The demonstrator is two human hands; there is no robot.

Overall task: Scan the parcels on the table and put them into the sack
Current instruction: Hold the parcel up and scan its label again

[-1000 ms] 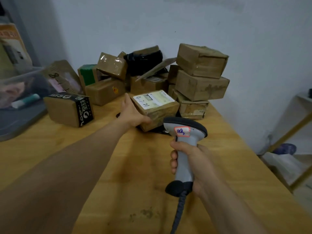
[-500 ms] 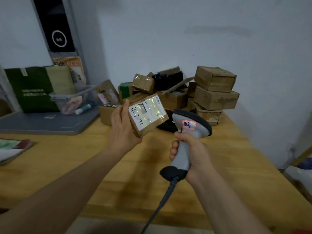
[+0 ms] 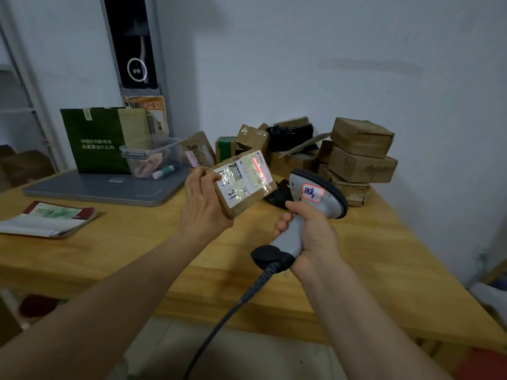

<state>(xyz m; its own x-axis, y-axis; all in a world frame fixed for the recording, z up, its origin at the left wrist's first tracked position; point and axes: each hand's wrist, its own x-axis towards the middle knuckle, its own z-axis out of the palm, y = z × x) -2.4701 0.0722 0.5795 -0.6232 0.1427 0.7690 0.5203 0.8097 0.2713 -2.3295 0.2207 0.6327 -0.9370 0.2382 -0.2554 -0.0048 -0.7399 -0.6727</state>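
Far left on desk (image 3: 137, 248): booklet (image 3: 52, 219), then grey tray (image 3: 109, 189) with green bag (image 3: 96, 141) and clear tub (image 3: 153, 157) at its back. Left grip (image 3: 204, 207) curled round parcel (image 3: 244, 182), tilted above desk, red scan line on its label. Right grip (image 3: 312, 237) wrapped round scanner (image 3: 321, 193) handle, just right of parcel. Box pile (image 3: 359, 157) behind, against wall.

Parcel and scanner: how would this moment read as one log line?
step: scanning | left hand: holds parcel | right hand: grips scanner | red beam on label | sack: not in view
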